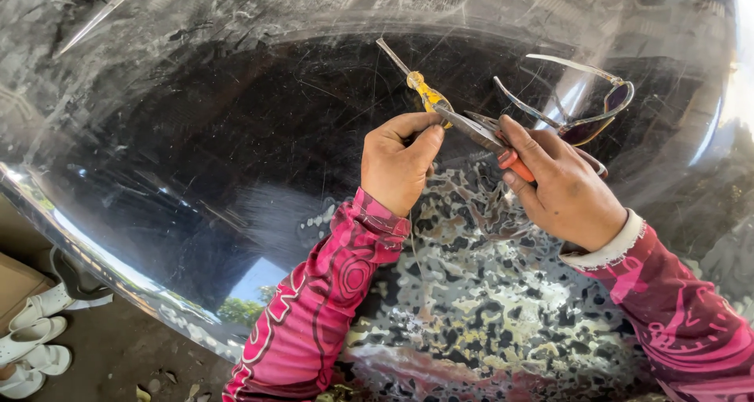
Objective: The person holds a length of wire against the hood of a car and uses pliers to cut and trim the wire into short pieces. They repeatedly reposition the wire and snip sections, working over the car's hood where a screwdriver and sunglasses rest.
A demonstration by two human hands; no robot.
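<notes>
My right hand (567, 188) grips a pair of pliers (479, 133) by their orange handles, and the metal jaws point up and left. My left hand (397, 165) is closed, thumb pressed against forefinger right at the pliers' tip. Whatever sits between those fingers is hidden. A thin pale thread (417, 249) seems to hang below the left wrist. A yellow-handled screwdriver (428, 94) lies on the glossy black curved panel (236, 151) just above the left hand. Sunglasses (591, 113) with dark lenses rest on the panel behind my right hand. Both sleeves are pink and patterned.
The black panel is scratched and mirrors the sky and my patterned clothing. Its lower left edge (118, 280) curves over a dirt floor. White sandals (33, 347) and a brown cardboard box (14, 280) sit at the bottom left.
</notes>
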